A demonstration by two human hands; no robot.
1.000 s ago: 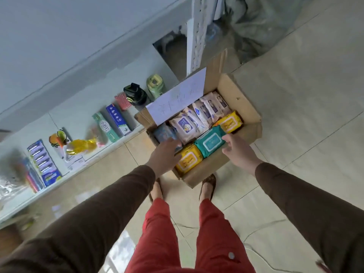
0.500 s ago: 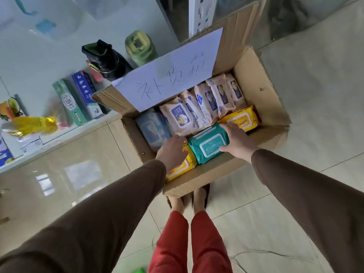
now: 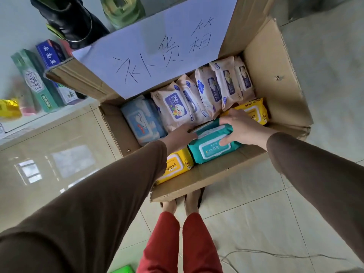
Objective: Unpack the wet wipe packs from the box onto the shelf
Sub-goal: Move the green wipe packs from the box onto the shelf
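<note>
An open cardboard box [image 3: 275, 79] stands on the floor, packed with wet wipe packs. A teal pack [image 3: 211, 147] lies near the box's front wall. My right hand [image 3: 241, 128] grips its right end, thumb on top. My left hand [image 3: 180, 134] touches its left end with straight fingers. Yellow packs lie at the front left [image 3: 176, 167] and at the right [image 3: 254, 112]. A row of cream baby wipe packs [image 3: 177, 107] stands upright behind, with a light blue pack [image 3: 140, 119] at the left. The white shelf [image 3: 29, 123] runs along the left.
A paper sheet with handwriting [image 3: 157, 48] is fixed to the box's rear flap. On the shelf stand green and blue cartons [image 3: 37, 79], a black bottle [image 3: 69, 20], a green bottle [image 3: 122, 8] and a yellow packet [image 3: 8, 108]. My feet [image 3: 183, 201] are against the box front. A thin cable [image 3: 275, 255] lies on the tiled floor.
The camera has come much closer to the box. Both hands have closed in on the teal pack: the right hand now holds its end and the left hand has slid onto its other end.
</note>
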